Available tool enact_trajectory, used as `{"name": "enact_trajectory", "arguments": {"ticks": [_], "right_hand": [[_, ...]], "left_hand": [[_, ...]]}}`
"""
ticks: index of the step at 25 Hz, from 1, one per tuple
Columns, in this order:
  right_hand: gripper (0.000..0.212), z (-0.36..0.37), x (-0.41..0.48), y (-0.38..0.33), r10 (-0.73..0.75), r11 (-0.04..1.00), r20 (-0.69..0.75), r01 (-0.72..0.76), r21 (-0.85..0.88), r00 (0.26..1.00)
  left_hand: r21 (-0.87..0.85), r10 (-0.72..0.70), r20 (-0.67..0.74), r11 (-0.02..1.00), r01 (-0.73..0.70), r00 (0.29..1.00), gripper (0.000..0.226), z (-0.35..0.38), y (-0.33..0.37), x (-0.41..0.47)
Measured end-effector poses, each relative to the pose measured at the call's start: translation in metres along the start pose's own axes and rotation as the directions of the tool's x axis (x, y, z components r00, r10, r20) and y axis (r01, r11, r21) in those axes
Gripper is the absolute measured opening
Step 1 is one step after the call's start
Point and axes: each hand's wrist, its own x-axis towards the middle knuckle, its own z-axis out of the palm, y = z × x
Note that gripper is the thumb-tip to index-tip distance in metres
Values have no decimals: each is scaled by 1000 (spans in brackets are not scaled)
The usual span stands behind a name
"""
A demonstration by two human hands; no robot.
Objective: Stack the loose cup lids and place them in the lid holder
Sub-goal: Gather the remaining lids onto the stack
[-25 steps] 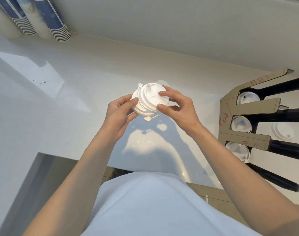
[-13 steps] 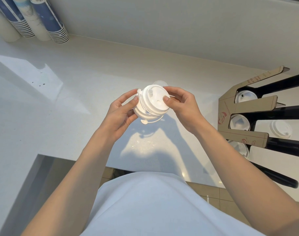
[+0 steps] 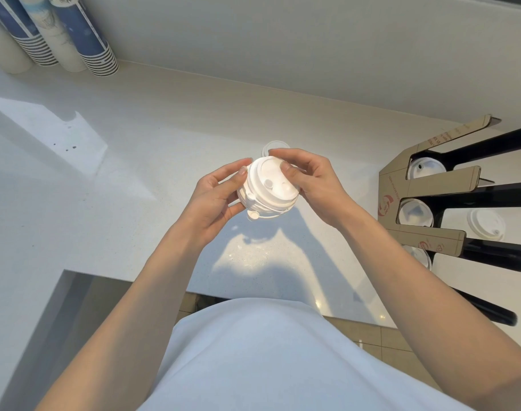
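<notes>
A stack of white cup lids [image 3: 268,189] hangs above the white counter [image 3: 111,185], held between both hands. My left hand [image 3: 214,200] cups its left side and underside. My right hand [image 3: 309,185] pinches the top lid's right edge, thumb on the lid's face. Part of one loose lid [image 3: 274,144] lies on the counter just behind my fingers. The lid holder [image 3: 431,185], brown card with black slots, stands at the right with white lids in its slots. Another loose lid [image 3: 485,223] lies beyond it.
Stacks of blue and white paper cups [image 3: 60,34] stand at the back left against the wall. The counter's front edge [image 3: 123,277] steps back near my body, with a dark floor below.
The lid stack has turned in my hands so its top faces the camera more. Both hands have shifted slightly with it.
</notes>
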Motion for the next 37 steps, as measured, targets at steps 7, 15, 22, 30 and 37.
{"name": "enact_trajectory", "arguments": {"ticks": [7, 15, 22, 30, 37], "right_hand": [[10, 3, 2, -5, 35, 999, -171, -38, -16, 985], [28, 8, -6, -3, 162, 985, -145, -150, 88, 976], [49, 7, -21, -4, 254, 959, -67, -242, 150, 965], [37, 9, -20, 0, 171, 980, -157, -151, 127, 973], [31, 12, -15, 3, 146, 988, -251, -130, 82, 957]], "left_hand": [[32, -6, 7, 999, 6, 1000, 25, 6, 4, -1], [-37, 2, -7, 999, -3, 1000, 37, 2, 5, 1], [-84, 12, -47, 996, -16, 999, 40, 0, 4, 1], [-61, 34, -25, 998, -36, 999, 53, 4, 2, -1], [-58, 41, -18, 997, -41, 999, 58, 5, 2, 0]]}}
